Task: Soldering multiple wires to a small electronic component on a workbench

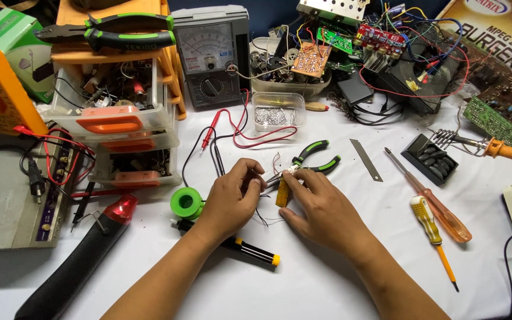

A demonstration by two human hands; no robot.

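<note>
Head view: left hand [232, 198] fingers pinch thin wires [262, 210]; right hand [321, 207], palm down, fingers grip a small yellow component [282, 195].

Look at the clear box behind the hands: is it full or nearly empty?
Nearly empty. The clear box holds only a thin layer of small silvery parts on its bottom; its walls above stand bare.

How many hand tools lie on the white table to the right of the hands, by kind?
Screwdrivers: 2, an orange-handled one and a yellow-handled one.
Pliers: 1, green and black, just beyond the right hand.
Soldering irons: 1, orange-handled, at the right edge.
Loose cutter blades: 1.
Total: 5.
</note>
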